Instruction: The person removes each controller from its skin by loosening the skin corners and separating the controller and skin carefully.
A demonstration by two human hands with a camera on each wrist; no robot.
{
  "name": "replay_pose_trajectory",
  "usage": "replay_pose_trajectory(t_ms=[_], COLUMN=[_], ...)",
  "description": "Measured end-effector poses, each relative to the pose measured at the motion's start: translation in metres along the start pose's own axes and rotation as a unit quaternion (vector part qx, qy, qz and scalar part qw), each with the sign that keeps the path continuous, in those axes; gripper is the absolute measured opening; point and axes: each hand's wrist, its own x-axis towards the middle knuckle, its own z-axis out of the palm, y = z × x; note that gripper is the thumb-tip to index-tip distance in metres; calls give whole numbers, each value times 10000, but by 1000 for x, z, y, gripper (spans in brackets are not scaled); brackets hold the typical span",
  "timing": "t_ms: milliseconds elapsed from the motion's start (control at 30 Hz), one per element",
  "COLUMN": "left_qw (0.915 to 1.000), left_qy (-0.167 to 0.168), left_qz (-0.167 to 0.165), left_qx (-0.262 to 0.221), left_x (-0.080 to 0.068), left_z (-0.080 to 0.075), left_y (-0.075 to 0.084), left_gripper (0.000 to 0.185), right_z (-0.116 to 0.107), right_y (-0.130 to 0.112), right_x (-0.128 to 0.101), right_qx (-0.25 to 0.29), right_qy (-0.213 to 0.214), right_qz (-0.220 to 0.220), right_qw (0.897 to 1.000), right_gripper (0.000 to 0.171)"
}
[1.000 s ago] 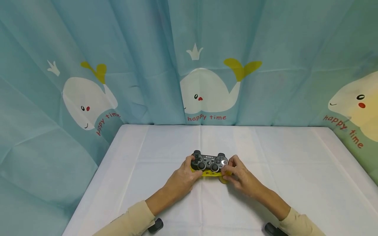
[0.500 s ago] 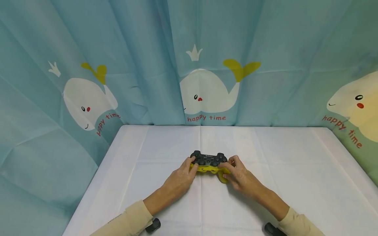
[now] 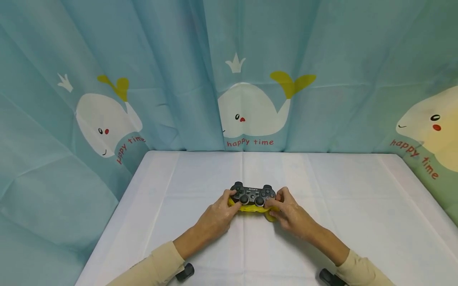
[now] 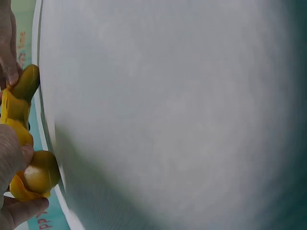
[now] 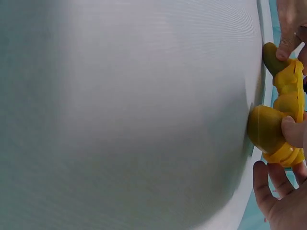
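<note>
Table [image 3: 358, 206] covered with a white cloth, faint fold creases running across it; bare cloth on all sides of the work. Behind and to both sides hangs a teal curtain [image 3: 171, 59], wrinkled, printed with white whales and the words "happy time". A black game controller [image 3: 253, 193], hard glossy plastic with two thumbsticks, lies at the table's centre, partly seated in a yellow silicone cover [image 3: 252, 208], soft and rounded with bulbous grip ends. Left hand [image 3: 216, 216] grips the cover's left end, fingers curled round it, thumb on top. Right hand [image 3: 290, 214] pinches the right end likewise, fingers curled. The wrist views show the yellow grip ends resting against the cloth, fingertips touching them. Cream sleeves [image 3: 157, 266] cover both forearms.
</note>
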Motion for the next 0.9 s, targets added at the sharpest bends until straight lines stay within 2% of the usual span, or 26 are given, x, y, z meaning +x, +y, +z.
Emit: replay_pose_trajectory(t_ms=[233, 367, 400, 467, 567, 633, 700, 900], left_qw=[9989, 9982, 9980, 9953, 9817, 9717, 9657, 9580], left_qy=[-218, -511, -586, -648, -541, -362, -261, -260], left_qz=[178, -41, -187, -627, -1295, -1570, -1657, -1640], left_qx=[377, 317, 149, -361, -1284, -1726, -1983, -2336], left_x=[3, 0, -2, -6, -11, -11, -9, 0], left_z=[1, 3, 3, 4, 4, 4, 3, 6], left_y=[1, 1, 1, 0, -3, -7, -12, -28], left_gripper=[17, 19, 23, 35, 57, 64, 66, 57], right_z=[-2, -1, 0, 1, 4, 5, 5, 1], right_y=[5, 7, 7, 7, 5, 5, 6, 12], right_x=[0, -3, -5, -8, -10, -9, -7, -5], right_qx=[-682, -795, -705, -405, 70, 277, 327, 395], right_qy=[60, 32, 19, -46, -172, -215, -188, -64], right_qz=[-408, -421, -304, 69, 653, 887, 951, 895], right_qw=[9968, 9959, 9970, 9991, 9977, 9954, 9948, 9952], right_gripper=[33, 30, 32, 46, 69, 78, 78, 66])
